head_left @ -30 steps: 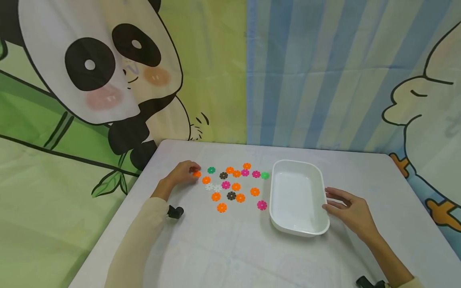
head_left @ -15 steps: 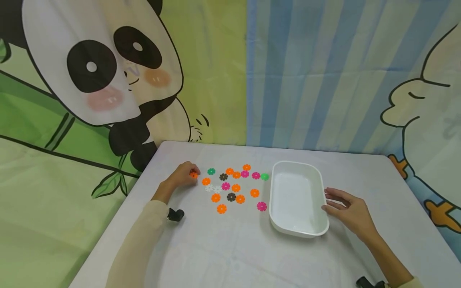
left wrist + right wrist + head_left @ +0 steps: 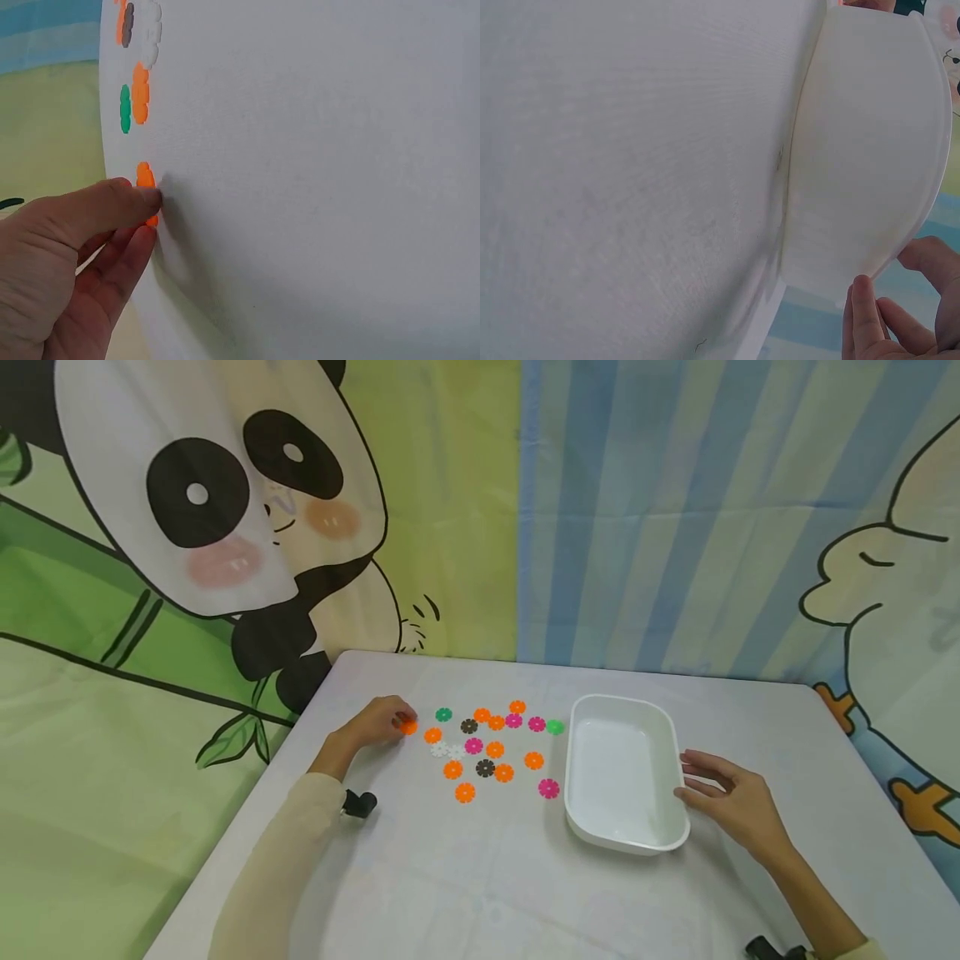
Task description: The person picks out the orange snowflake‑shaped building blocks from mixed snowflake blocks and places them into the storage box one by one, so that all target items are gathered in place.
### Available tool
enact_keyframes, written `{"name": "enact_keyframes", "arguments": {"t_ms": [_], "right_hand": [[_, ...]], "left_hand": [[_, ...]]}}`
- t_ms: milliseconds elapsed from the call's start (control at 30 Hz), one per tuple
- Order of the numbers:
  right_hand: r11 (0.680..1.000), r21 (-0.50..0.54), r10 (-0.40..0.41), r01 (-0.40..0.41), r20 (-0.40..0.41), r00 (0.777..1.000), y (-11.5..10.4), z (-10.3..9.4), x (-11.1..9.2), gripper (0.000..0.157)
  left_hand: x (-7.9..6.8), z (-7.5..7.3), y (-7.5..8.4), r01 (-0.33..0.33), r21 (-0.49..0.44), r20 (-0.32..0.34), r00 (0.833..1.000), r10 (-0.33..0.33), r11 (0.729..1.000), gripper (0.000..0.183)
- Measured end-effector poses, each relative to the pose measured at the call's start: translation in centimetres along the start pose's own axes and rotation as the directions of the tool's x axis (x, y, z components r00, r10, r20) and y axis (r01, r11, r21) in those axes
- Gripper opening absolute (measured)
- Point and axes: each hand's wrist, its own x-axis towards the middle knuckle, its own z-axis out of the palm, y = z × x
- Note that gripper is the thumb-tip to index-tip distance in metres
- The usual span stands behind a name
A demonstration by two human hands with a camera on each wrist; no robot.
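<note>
In the head view my left hand (image 3: 384,720) pinches an orange snowflake disc (image 3: 408,727) at the left end of a loose group of discs. The left wrist view shows the thumb across the same orange disc (image 3: 145,174), with fingertips under its lower edge. I cannot tell whether it touches the table. My right hand (image 3: 731,797) holds the right rim of a white rectangular tray (image 3: 573,814). In the right wrist view its thumb is at the tray's rim and its fingers are against the outer wall (image 3: 862,150). The tray holds nothing.
Orange, pink, white, dark and green discs lie flat between my left hand and the tray, such as a green disc (image 3: 444,714) and a pink disc (image 3: 549,788). The table (image 3: 480,877) has a white cover. A printed curtain (image 3: 450,527) hangs behind it.
The orange disc has tilted slightly within my left fingers, then turned flatter again, while that hand stayed nearly in place. My right hand and the tray have not moved visibly.
</note>
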Motion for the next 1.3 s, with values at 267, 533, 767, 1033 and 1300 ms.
{"name": "enact_keyframes", "arguments": {"t_ms": [267,533,767,1033,1300], "right_hand": [[1.0,0.006,0.004,-0.004,0.004,1.0,0.1,0.0,0.1,0.064],[1.0,0.015,0.019,-0.02,0.02,1.0,-0.1,-0.2,0.1,0.065],[1.0,0.002,0.027,-0.027,0.031,0.999,-0.2,-0.3,0.1,0.065],[1.0,0.011,0.027,-0.028,0.035,0.999,-0.1,-0.4,0.1,0.065],[0.999,0.032,0.017,-0.019,0.042,0.999,0.0,-0.3,0.2,0.064]], "left_hand": [[0.5,0.2,-0.5,-0.02,-0.018,-0.023,1.0,0.02,1.0,0.03],[1.3,0.1,-0.4,0.021,-0.002,0.001,1.0,-0.021,1.0,0.028],[1.7,1.0,-0.1,0.002,0.074,-0.032,0.999,0.0,0.997,0.035],[1.4,1.7,0.3,0.031,-0.021,-0.136,0.99,-0.034,0.999,0.038],[1.4,2.1,0.6,0.043,-0.047,-0.13,0.99,-0.048,0.998,0.033]]}}
